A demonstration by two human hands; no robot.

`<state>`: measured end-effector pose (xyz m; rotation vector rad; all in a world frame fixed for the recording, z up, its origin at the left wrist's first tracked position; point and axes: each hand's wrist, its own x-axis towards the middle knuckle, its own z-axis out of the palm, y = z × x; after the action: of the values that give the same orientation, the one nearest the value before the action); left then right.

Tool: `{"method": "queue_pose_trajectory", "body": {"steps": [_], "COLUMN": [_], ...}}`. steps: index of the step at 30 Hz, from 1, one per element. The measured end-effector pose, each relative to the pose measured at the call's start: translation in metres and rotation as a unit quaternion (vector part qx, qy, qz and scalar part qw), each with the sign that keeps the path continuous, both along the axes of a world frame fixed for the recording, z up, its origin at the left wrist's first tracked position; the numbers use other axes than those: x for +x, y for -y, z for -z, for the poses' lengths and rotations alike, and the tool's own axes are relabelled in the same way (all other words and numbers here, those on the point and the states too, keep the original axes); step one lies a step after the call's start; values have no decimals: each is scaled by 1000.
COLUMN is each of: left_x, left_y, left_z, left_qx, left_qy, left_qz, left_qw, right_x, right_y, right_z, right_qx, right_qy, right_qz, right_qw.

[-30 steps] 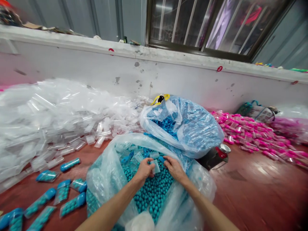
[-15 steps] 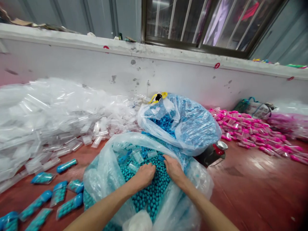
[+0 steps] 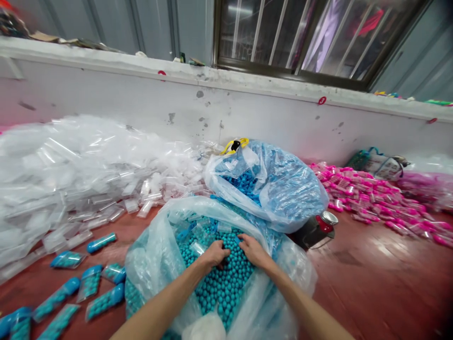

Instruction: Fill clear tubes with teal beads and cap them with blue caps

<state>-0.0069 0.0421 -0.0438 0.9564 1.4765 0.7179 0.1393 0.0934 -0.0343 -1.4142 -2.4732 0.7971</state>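
— What lies at the floor's left edge?
— Filled packets [image 3: 92, 286], beside a clear heap [image 3: 71, 170].
— And the hands?
— Left hand [image 3: 214, 255] curls into the beads [image 3: 222, 288] in the near bag [image 3: 155, 250]; whether it holds anything, I cannot tell. Right hand [image 3: 253, 251] lies beside it, fingers bent on the beads, grip unclear.
— Farther right?
— A blue bag [image 3: 283, 189], then pink packets [image 3: 368, 198].

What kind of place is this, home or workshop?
Likely a small packing workshop, worked on the floor. Both hands, left hand and right hand, dig in a bag of teal beads; beside it lie heaps of empty clear pouches and filled pink packets.
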Motion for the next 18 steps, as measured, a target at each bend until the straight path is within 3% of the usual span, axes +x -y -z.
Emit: {"method": "queue_pose_trajectory", "body": {"steps": [5,10,15,18], "left_x": [-7,-14,-17,-15], "left_y": [10,14,18,21], "left_z": [-3,-9,-16,-20], "left_qx": [23,54,85,92], "left_qy": [148,206,185,162], "left_qz": [-32,-70,-84,-71], "left_qw": [988,975,975,980], "right_x": [-2,-3,-7,-7], "right_y": [8,16,23,27], "right_z": [-9,-26,-35,-34], "right_qx": [-2,140,73,118], "right_qy": [-32,5,-105,-37], "right_qz": [-4,62,-24,-62], "right_qw": [999,988,992,990]}}
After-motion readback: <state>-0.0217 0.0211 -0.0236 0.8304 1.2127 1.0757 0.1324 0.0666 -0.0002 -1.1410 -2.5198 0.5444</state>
